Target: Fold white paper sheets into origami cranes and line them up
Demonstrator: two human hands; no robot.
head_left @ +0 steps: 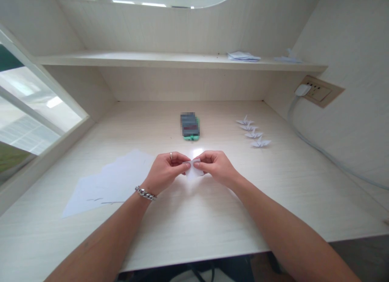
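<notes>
Between both hands, just above the desk, is a small piece of white folded paper. My left hand, with a ring and a chain bracelet, pinches its left side between thumb and fingers. Its right side is pinched in my right hand. The fingers cover part of the paper, so its exact folds are hard to make out. To the right, several white paper cranes stand in a line on the desk. Loose white paper sheets lie left of my left hand.
A dark phone-like item with a green edge, partly blurred out, lies beyond my hands. A shelf crosses the back, bearing folded papers. On the right wall a white plug sits in a socket, its cable hanging along the wall.
</notes>
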